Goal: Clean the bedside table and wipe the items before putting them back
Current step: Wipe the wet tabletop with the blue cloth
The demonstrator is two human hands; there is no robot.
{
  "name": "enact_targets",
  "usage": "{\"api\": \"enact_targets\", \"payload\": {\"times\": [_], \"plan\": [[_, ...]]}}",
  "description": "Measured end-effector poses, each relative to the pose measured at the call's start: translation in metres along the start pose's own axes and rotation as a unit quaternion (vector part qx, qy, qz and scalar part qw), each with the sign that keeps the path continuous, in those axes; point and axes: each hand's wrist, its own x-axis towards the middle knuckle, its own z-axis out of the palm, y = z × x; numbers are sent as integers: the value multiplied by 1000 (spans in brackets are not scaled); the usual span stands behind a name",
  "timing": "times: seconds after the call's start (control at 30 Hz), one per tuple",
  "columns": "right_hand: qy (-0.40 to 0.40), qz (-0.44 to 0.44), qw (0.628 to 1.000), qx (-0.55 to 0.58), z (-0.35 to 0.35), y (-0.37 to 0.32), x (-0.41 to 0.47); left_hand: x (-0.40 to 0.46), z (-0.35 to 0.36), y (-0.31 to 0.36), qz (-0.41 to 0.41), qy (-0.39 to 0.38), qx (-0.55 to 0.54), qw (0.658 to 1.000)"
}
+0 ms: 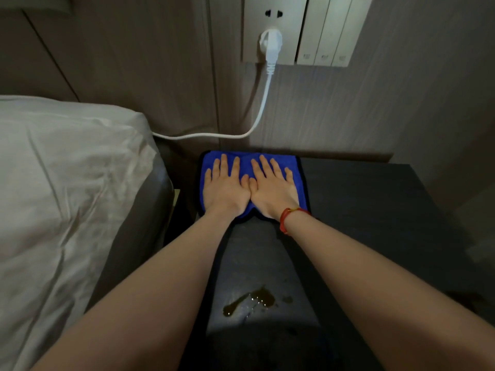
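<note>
A blue cloth (300, 167) with a dark edge lies flat at the far left corner of the dark bedside table (375, 210). My left hand (227, 188) and my right hand (270, 188) press on it side by side, palms down, fingers spread and thumbs touching. A red band sits on my right wrist. Nearer to me, between my forearms, a brownish puddle of liquid (251, 301) spreads on the tabletop. No other items stand on the table.
A bed with white sheets (59, 196) lies close on the left. On the wall behind, a white plug (272, 45) sits in a socket, its cable (257, 121) drooping towards the bed. Light switches (332, 30) are beside it.
</note>
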Motion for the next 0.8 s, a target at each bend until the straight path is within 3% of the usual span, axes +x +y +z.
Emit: {"api": "enact_targets", "payload": {"times": [0.8], "plan": [[-16, 5, 1000, 2, 12, -30, -184, -182, 0, -17, 9, 3, -4, 1000]]}}
